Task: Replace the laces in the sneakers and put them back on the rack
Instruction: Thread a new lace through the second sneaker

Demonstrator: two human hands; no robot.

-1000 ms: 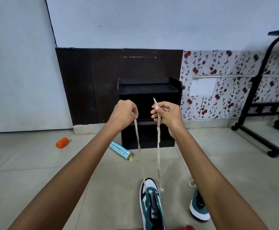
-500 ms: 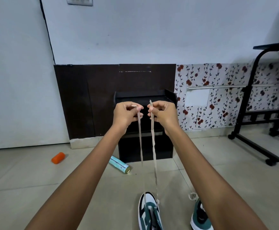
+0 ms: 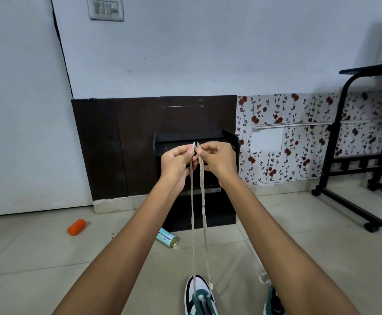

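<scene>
A white, teal and black sneaker [image 3: 199, 296] lies on the floor at the bottom edge, toe pointing away. A beige lace [image 3: 192, 212] runs from it up to my hands as two taut strands. My left hand [image 3: 178, 162] pinches the left strand's tip, and my right hand [image 3: 219, 159] pinches the right strand's tip. Both tips are held side by side at the same height. The second sneaker [image 3: 273, 303] shows partly behind my right forearm, a pale lace loop at its toe. The black shoe rack [image 3: 230, 142] stands against the wall behind my hands.
An orange cylinder [image 3: 76, 227] and a light blue can [image 3: 167, 237] lie on the tiled floor left of the rack. A black wheeled stand [image 3: 349, 201] occupies the right side. A switch plate [image 3: 106, 8] is high on the wall.
My hands have risen and come together, bringing the two lace tips side by side. The camera has tilted up, so the sneakers sit lower in view.
</scene>
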